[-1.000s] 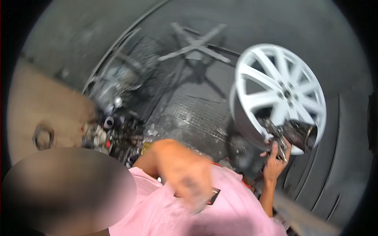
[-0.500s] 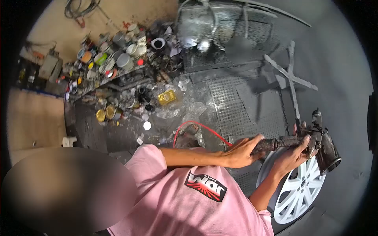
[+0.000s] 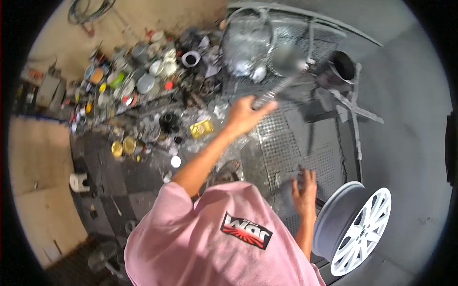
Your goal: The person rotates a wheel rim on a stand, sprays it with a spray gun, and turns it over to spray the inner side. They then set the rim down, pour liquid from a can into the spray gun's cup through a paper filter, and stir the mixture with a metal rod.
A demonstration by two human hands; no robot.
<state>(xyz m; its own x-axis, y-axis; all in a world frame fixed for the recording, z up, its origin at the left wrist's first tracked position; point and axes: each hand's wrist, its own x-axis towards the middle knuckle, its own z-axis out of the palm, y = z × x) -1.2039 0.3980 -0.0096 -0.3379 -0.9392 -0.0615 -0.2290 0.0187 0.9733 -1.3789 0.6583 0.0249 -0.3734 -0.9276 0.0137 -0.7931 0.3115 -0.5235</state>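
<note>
My left hand (image 3: 248, 112) is stretched forward at the upper middle, with its fingers wrapped round the ribbed handle of a dark spray tool (image 3: 281, 88). The tool points up and to the right, and a dark, open-mouthed cup (image 3: 336, 71) shows at its far end. Motion blur hides how the parts join. Lower down on the right, my right hand (image 3: 304, 190) is raised with its fingers apart, holding nothing. Beside it stands a wheel rim (image 3: 361, 233) with white spokes.
A shelf on the left is crowded with cans, including a blue-grey lid (image 3: 145, 83). A yellow container (image 3: 201, 128) lies on the floor. A grey cross-shaped stand (image 3: 355, 107) is at the right. A white stool (image 3: 79, 182) stands at the far left.
My right hand has let go of the tool and drawn back to the left. My left hand has carried the tool up and away, from near the rim to the upper middle.
</note>
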